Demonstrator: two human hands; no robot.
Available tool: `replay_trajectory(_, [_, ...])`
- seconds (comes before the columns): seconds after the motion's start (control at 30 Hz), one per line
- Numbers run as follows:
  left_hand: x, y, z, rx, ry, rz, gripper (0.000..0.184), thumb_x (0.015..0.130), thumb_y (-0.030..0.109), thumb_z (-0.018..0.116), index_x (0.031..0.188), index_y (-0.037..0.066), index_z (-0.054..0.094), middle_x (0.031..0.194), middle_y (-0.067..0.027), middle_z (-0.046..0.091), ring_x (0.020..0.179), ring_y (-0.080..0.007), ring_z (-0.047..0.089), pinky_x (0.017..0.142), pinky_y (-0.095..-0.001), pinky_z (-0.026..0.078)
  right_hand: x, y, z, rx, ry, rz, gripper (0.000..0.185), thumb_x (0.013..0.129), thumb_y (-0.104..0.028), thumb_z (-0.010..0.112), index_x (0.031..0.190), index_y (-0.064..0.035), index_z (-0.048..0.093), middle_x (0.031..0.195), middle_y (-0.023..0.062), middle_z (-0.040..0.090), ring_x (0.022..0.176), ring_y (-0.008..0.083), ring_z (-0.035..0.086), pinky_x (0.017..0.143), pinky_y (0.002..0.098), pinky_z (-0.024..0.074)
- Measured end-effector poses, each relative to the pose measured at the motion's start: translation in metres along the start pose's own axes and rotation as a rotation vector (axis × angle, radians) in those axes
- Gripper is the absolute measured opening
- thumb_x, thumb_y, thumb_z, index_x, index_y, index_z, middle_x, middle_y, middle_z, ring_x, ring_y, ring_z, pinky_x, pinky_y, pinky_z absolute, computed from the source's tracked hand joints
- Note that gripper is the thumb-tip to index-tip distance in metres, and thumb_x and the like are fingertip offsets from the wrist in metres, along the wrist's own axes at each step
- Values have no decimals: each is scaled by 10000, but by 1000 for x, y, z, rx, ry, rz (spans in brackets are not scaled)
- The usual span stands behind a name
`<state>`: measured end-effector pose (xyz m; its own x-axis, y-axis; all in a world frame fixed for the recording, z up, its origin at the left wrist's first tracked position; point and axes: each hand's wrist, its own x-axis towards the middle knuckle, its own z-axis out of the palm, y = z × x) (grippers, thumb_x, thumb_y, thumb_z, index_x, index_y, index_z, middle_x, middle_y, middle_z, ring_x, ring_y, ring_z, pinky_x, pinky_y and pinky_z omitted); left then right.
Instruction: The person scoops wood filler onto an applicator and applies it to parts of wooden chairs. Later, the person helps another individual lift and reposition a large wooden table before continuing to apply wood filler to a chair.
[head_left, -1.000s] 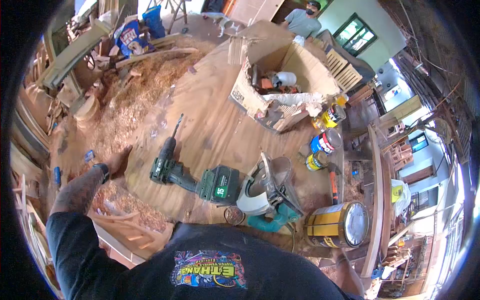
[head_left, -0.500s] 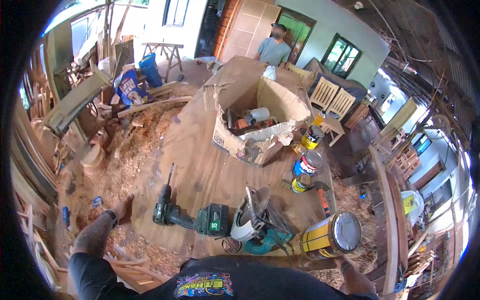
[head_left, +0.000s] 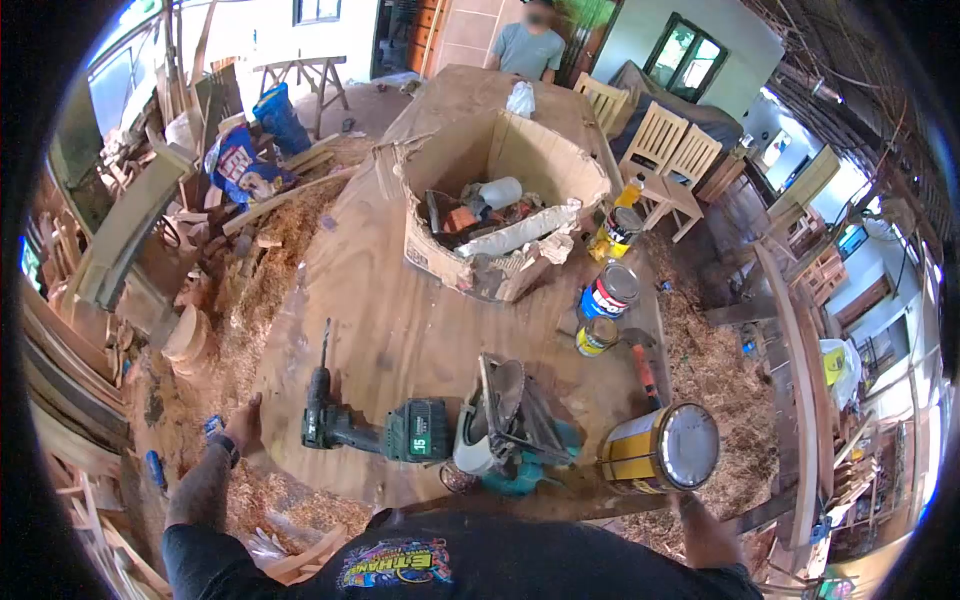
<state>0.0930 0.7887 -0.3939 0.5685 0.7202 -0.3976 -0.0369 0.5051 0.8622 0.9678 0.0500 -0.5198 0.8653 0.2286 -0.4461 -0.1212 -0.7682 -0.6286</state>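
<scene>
My left hand (head_left: 244,424), with a dark band at the wrist, rests at the left edge of the wooden tabletop (head_left: 350,270), its fingers stretched along it. My right hand (head_left: 690,506) is at the near right edge, just below a large yellow can (head_left: 662,450); its fingers are hidden. Between my hands lie a cordless drill (head_left: 350,428) with a long bit and a green circular saw (head_left: 515,425), its base plate tilted up. A small round container (head_left: 458,479) sits beside the saw. Right of these is a hammer (head_left: 643,368) with an orange handle.
A torn cardboard box (head_left: 450,262) holding tools and a white bottle stands on the tabletop. Smaller cans (head_left: 608,290) line its right side. Wood shavings (head_left: 265,300) and scrap wood cover the floor. Another person (head_left: 528,52) stands at the far end, near wooden chairs (head_left: 655,138).
The view has shifted, so the box and the far person appear higher and slightly left. Both hands stay near the same table edges.
</scene>
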Motion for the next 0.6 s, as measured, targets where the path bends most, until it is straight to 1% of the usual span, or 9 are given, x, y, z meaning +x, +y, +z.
replay_trajectory(0.03, [10, -10, -19, 8, 17, 41, 725, 1035, 595, 487, 1555, 95, 423, 1512, -99, 546, 1329, -299, 536, 1164, -482, 386, -6, -5, -4, 8, -2, 8, 418, 989, -331, 603, 1346, -115, 617, 1127, 97, 709, 1020, 271, 669, 874, 441, 529])
replay_trajectory(0.13, [-19, 26, 41, 86, 79, -17, 701, 1048, 569, 473, 1563, 98, 411, 1526, -94, 531, 1347, -304, 522, 1166, -484, 389, 12, -23, -2, 16, -2, 9, 426, 991, -332, 597, 1356, -113, 608, 1137, 103, 707, 1027, 274, 668, 882, 440, 528])
replay_trajectory(0.37, [-39, 30, 84, 108, 56, 74, 649, 1079, 509, 440, 1583, 105, 383, 1559, -85, 496, 1390, -315, 488, 1170, -489, 394, -12, -43, 16, 90, -35, 41, 446, 997, -336, 581, 1379, -107, 588, 1160, 116, 701, 1045, 281, 664, 901, 440, 523])
replay_trajectory(0.4, [-53, 42, 112, 50, 174, -95, 744, 1040, 574, 492, 1577, 72, 378, 1620, -101, 412, 1465, -271, 398, 1160, -459, 399, -15, -50, 21, 117, -32, 53, 449, 998, -336, 579, 1383, -106, 585, 1164, 118, 700, 1048, 283, 664, 903, 440, 523])
replay_trajectory(0.43, [-42, 36, 100, 61, 37, 26, 725, 1043, 575, 492, 1545, 55, 434, 1553, -104, 503, 1420, -263, 463, 1161, -468, 407, -25, -62, 24, 139, -32, 75, 451, 999, -337, 577, 1386, -105, 582, 1167, 119, 699, 1051, 284, 663, 906, 440, 522])
replay_trajectory(0.47, [-38, 29, 81, -7, 170, -33, 729, 1044, 554, 507, 1539, 24, 429, 1545, -113, 509, 1415, -276, 470, 1176, -480, 395, -29, -66, 32, 168, -36, 92, 454, 1000, -337, 575, 1389, -104, 579, 1170, 121, 698, 1053, 285, 663, 909, 440, 522])
replay_trajectory(0.5, [-32, 29, 74, 246, 205, 83, 707, 1054, 520, 511, 1526, 0, 433, 1550, -119, 501, 1407, -282, 481, 1185, -480, 387, -30, -77, 37, 190, -40, 107, 457, 1000, -338, 573, 1393, -103, 576, 1174, 123, 697, 1056, 286, 662, 911, 440, 521])
replay_trajectory(0.53, [-30, 23, 60, 28, 119, 5, 720, 1042, 554, 509, 1533, 33, 436, 1541, -109, 512, 1397, -285, 490, 1180, -479, 392, -32, -87, 42, 211, -50, 121, 460, 1001, -338, 570, 1396, -102, 573, 1177, 125, 697, 1058, 287, 662, 914, 440, 520])
replay_trajectory(0.6, [-45, 34, 78, -99, 94, -105, 725, 1035, 574, 505, 1545, 65, 429, 1534, -104, 519, 1387, -301, 495, 1179, -509, 386, -26, -106, 51, 245, -65, 135, 466, 1003, -339, 566, 1403, -101, 567, 1184, 129, 695, 1063, 289, 661, 919, 439, 519])
